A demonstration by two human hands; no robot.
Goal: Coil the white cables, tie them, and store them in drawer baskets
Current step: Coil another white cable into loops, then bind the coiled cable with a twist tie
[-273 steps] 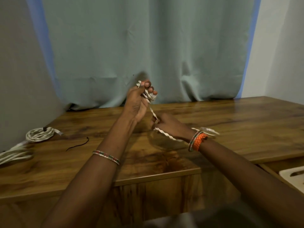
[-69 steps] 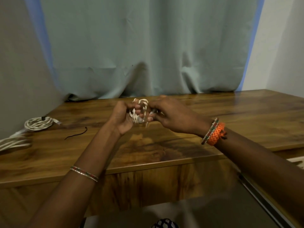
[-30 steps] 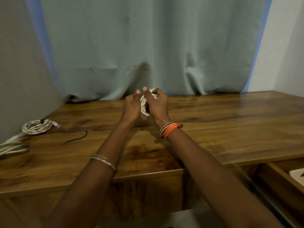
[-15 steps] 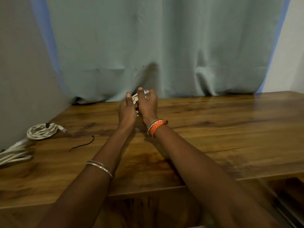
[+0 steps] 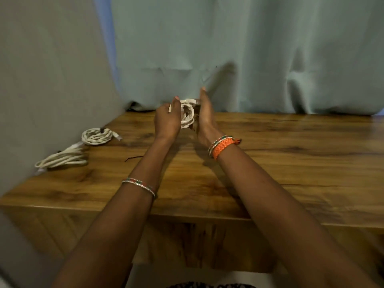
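Observation:
A small coil of white twisted cable (image 5: 187,114) is held upright above the far middle of the wooden table (image 5: 291,163). My left hand (image 5: 167,119) grips the coil from its left side. My right hand (image 5: 205,119) stands edge-on at the coil's right side, fingers stretched up; its palm side is hidden, so its hold on the coil is unclear. Two more white cables lie on the table at the left: a tied round coil (image 5: 96,136) and a longer flat bundle (image 5: 62,160).
A thin black tie (image 5: 133,157) lies on the table left of my left forearm. A grey wall (image 5: 52,80) borders the table on the left and a pale green curtain (image 5: 249,48) hangs behind it. The table's front edge runs under my forearms.
The loose cable has been wound into a small coil between both hands. My hands have moved farther out over the table, and the view has swung left, dropping the drawer at the right out of sight.

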